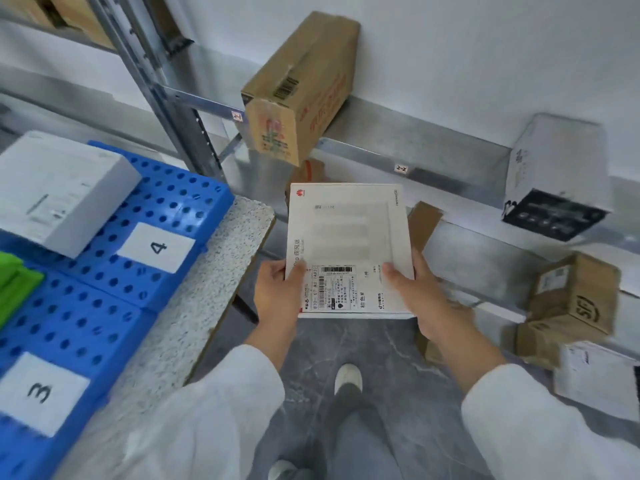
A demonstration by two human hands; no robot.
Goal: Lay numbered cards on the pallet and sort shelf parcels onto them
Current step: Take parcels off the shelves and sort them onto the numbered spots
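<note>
I hold a flat white parcel (348, 237) with a shipping label in front of me, above the floor. My left hand (277, 292) grips its lower left edge and my right hand (415, 292) grips its lower right edge. To the left lies the blue perforated pallet (86, 317) on a speckled board. Card 4 (156, 247) and card 3 (40, 393) lie on it. A white box (59, 192) rests on the pallet beyond card 4. A green item (14, 285) shows at the left edge.
A metal shelf (433, 150) runs along the wall ahead. On it stand a tall brown carton (298, 88) and a white-and-black box (554, 178). Lower right are brown cartons (571, 299) and a white parcel (599, 379). My feet stand on grey floor (346, 344).
</note>
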